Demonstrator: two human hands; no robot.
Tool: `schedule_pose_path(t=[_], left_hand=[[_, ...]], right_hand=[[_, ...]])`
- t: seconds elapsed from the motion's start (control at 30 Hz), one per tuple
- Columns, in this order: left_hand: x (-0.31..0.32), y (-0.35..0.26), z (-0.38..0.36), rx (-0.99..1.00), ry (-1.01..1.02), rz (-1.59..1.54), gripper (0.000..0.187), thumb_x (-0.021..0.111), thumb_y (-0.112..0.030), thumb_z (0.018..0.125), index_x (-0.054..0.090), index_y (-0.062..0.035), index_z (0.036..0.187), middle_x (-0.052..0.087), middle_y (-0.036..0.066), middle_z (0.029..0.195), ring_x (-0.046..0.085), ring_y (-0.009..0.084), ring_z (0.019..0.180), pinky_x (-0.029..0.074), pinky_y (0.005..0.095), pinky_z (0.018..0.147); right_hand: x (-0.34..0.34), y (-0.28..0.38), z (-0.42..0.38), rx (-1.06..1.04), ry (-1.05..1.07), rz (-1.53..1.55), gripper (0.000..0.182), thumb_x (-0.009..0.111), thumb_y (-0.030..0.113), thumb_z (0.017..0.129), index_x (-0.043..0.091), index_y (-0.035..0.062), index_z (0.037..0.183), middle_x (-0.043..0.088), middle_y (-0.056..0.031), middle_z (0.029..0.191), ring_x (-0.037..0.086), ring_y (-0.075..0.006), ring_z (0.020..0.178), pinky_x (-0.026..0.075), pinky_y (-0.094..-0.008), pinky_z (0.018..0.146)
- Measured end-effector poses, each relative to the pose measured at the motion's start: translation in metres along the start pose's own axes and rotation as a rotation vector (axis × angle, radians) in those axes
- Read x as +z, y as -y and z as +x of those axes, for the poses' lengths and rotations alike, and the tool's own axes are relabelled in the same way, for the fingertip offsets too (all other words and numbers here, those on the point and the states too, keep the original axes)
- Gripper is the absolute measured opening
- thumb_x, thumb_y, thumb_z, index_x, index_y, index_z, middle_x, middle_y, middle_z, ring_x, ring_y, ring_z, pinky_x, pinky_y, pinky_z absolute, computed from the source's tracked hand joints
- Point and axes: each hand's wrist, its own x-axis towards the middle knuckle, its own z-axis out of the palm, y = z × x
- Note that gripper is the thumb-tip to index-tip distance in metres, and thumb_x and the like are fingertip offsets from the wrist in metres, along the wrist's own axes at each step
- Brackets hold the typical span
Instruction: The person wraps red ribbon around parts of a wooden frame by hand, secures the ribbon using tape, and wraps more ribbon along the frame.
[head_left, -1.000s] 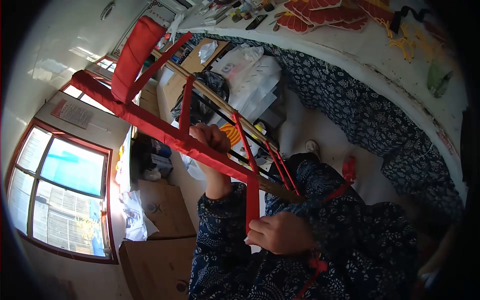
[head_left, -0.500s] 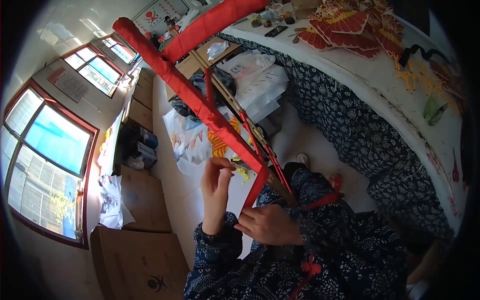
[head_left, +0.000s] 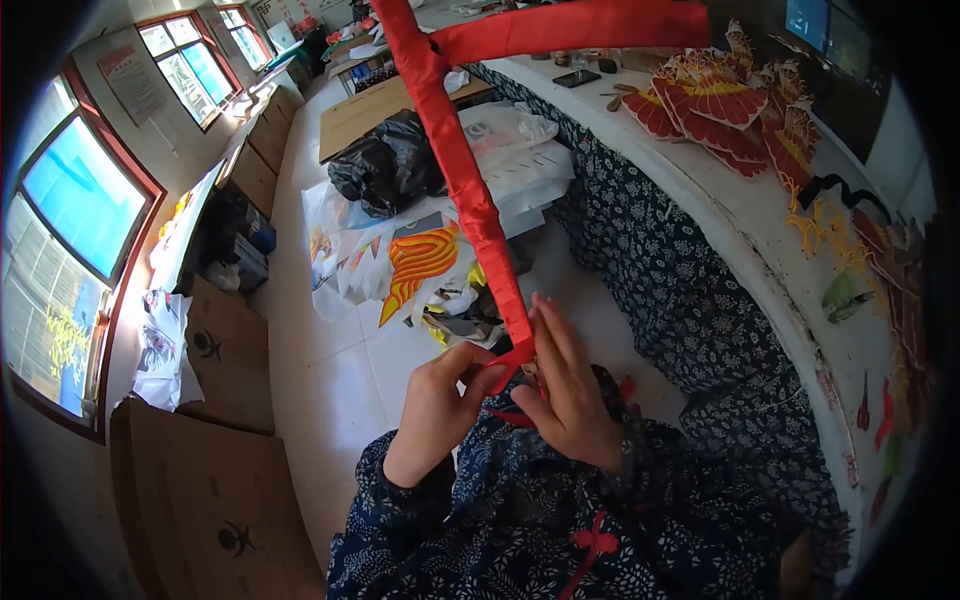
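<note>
A long frame piece wrapped in red cloth [head_left: 470, 195] slants down the middle toward me, with a red crosspiece [head_left: 590, 28] joined near its far end. At its near end, my left hand [head_left: 435, 410] is closed, pinching a red cloth strip [head_left: 515, 366] between thumb and fingers. My right hand [head_left: 575, 405] has its fingers stretched out along the right side of the bar's near end, thumb apart. Part of the strip and the bar's tip are hidden by the hands.
On the right runs a long white counter [head_left: 740, 230] carrying red fan-shaped pieces [head_left: 710, 105], a phone [head_left: 577, 78] and scissors [head_left: 863, 405]. Ahead lie a black plastic bag [head_left: 385, 165] and an orange patterned piece [head_left: 420, 262]. Cardboard boxes [head_left: 215, 480] stand at left.
The red frame has swung from a leftward slant to more upright. My left hand has moved to pinch the strip; my right hand has left the strip and now lies straight-fingered beside the bar.
</note>
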Motion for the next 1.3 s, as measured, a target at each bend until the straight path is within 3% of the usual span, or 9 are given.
schedule_pose_path(t=[0.17, 0.27, 0.4, 0.67, 0.87, 0.9, 1.0, 1.17, 1.3], left_hand=[[0.0, 0.015, -0.006, -0.055, -0.067, -0.172, 0.01, 0.063, -0.001, 0.087, 0.061, 0.0029, 0.096, 0.065, 0.009, 0.071, 0.061, 0.0121, 0.065, 0.048, 0.0255, 0.062], [0.001, 0.019, -0.01, -0.084, -0.082, -0.239, 0.01, 0.062, -0.001, 0.087, 0.06, 0.0025, 0.097, 0.065, 0.009, 0.073, 0.062, 0.0123, 0.066, 0.048, 0.0255, 0.062], [0.006, 0.017, -0.012, -0.029, -0.067, -0.233, 0.009, 0.062, -0.001, 0.086, 0.059, 0.0014, 0.095, 0.065, 0.009, 0.075, 0.062, 0.0135, 0.068, 0.048, 0.0264, 0.062], [0.011, 0.026, -0.03, 0.242, -0.205, 0.098, 0.018, 0.061, 0.003, 0.074, 0.06, -0.0025, 0.091, 0.059, 0.009, 0.078, 0.06, 0.025, 0.067, 0.048, 0.0329, 0.061], [0.021, 0.048, -0.011, 0.376, -0.334, -0.027, 0.013, 0.06, 0.005, 0.071, 0.06, -0.0006, 0.082, 0.059, 0.013, 0.078, 0.059, 0.028, 0.067, 0.048, 0.0329, 0.059], [0.02, 0.052, -0.009, 0.373, -0.329, -0.038, 0.013, 0.06, 0.005, 0.071, 0.06, -0.0006, 0.082, 0.059, 0.013, 0.078, 0.059, 0.028, 0.067, 0.048, 0.0329, 0.059], [0.013, 0.066, -0.007, -0.082, 0.155, -0.784, 0.011, 0.059, 0.008, 0.071, 0.059, 0.0014, 0.08, 0.059, 0.015, 0.074, 0.059, 0.0261, 0.063, 0.047, 0.0303, 0.058], [-0.001, 0.062, -0.003, -0.132, 0.317, -0.713, 0.011, 0.065, 0.006, 0.074, 0.06, 0.0013, 0.083, 0.058, 0.013, 0.068, 0.057, 0.0241, 0.056, 0.046, 0.0273, 0.054], [0.004, 0.051, -0.009, 0.182, 0.063, -0.464, 0.015, 0.074, -0.006, 0.076, 0.062, -0.0008, 0.082, 0.056, 0.009, 0.064, 0.056, 0.0209, 0.053, 0.045, 0.0275, 0.048]], right_hand=[[-0.016, -0.007, 0.0, -0.121, 0.293, -0.344, 0.055, 0.051, 0.027, 0.096, 0.038, -0.0059, 0.138, 0.041, -0.0215, 0.14, 0.038, -0.0378, 0.131, 0.033, -0.0424, 0.105], [-0.026, -0.011, 0.032, 0.031, 0.1, 0.086, 0.05, 0.051, 0.024, 0.097, 0.039, -0.0046, 0.136, 0.045, -0.0196, 0.137, 0.043, -0.0317, 0.128, 0.034, -0.0401, 0.105], [-0.01, 0.0, 0.085, 0.151, 0.292, 0.527, 0.045, 0.047, 0.023, 0.099, 0.039, -0.0031, 0.135, 0.056, -0.0175, 0.123, 0.053, -0.0232, 0.117, 0.04, -0.0373, 0.101], [-0.018, 0.004, 0.099, 0.293, 0.377, 0.61, 0.025, 0.05, 0.024, 0.098, 0.046, 0.0006, 0.107, 0.054, -0.0067, 0.081, 0.056, -0.0162, 0.074, 0.051, -0.0362, 0.077], [-0.024, -0.001, 0.093, 0.3, 0.298, 0.584, 0.029, 0.053, 0.026, 0.097, 0.046, 0.0005, 0.107, 0.055, -0.0074, 0.082, 0.056, -0.0171, 0.074, 0.051, -0.0381, 0.078], [-0.024, -0.002, 0.092, 0.296, 0.285, 0.6, 0.028, 0.053, 0.025, 0.097, 0.047, -0.0005, 0.107, 0.056, -0.0079, 0.083, 0.057, -0.017, 0.076, 0.05, -0.0373, 0.079], [-0.023, -0.002, 0.092, 0.299, 0.264, 0.595, 0.028, 0.054, 0.025, 0.096, 0.047, -0.0002, 0.107, 0.056, -0.008, 0.083, 0.057, -0.0172, 0.075, 0.05, -0.0374, 0.078], [-0.018, -0.002, 0.092, 0.3, 0.242, 0.57, 0.032, 0.057, 0.03, 0.095, 0.045, 0.0023, 0.107, 0.053, -0.0077, 0.078, 0.056, -0.0182, 0.069, 0.051, -0.0391, 0.075], [-0.017, -0.003, 0.092, 0.294, 0.225, 0.579, 0.033, 0.057, 0.03, 0.095, 0.045, 0.0024, 0.107, 0.053, -0.0079, 0.078, 0.055, -0.0183, 0.068, 0.051, -0.0387, 0.074]])
